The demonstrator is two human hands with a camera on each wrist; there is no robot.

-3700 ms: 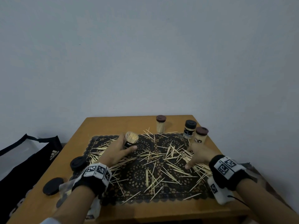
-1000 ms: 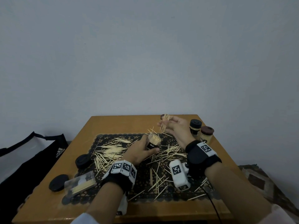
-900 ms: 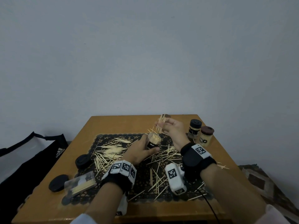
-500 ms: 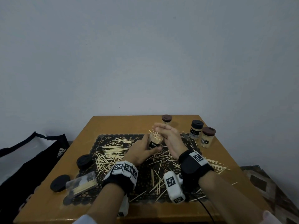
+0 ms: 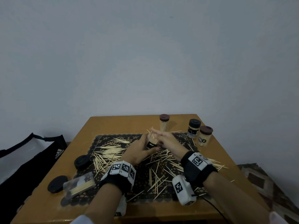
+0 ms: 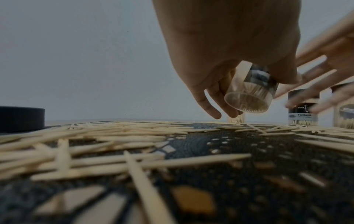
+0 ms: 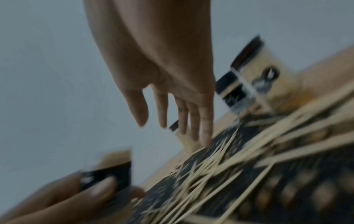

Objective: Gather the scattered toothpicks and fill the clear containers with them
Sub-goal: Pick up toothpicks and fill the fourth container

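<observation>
A person's left hand [image 5: 137, 152] grasps a clear toothpick container [image 5: 152, 141] above the dark lace mat [image 5: 169, 188] on a wooden table [image 5: 113, 125], its grip wrapped around the black-labelled body; the left wrist view shows the container lifted off the mat, tilted and packed with toothpicks, fingers [image 6: 210, 104] curled behind it. The right hand [image 5: 168, 140] sits just beside the container's open top, its grip released and fingers straight, holding nothing that can be made out; the right wrist view is blurred but shows the fingers [image 7: 193, 121] extended. Loose toothpicks [image 5: 110, 152] lie scattered over the mat, thickest at the left, with more spilling off its right edge. Three capped containers stand at the far right of the table: a brown-lidded one [image 5: 164, 124] behind the hands, a black-lidded one [image 5: 193, 128] and another brown-lidded one [image 5: 205, 136] side by side. Two black lids [image 5: 81, 162] rest near the left edge, beside a clear box [image 5: 79, 185] holding toothpicks. A black bag [image 5: 32, 159] lies on the floor at left.
</observation>
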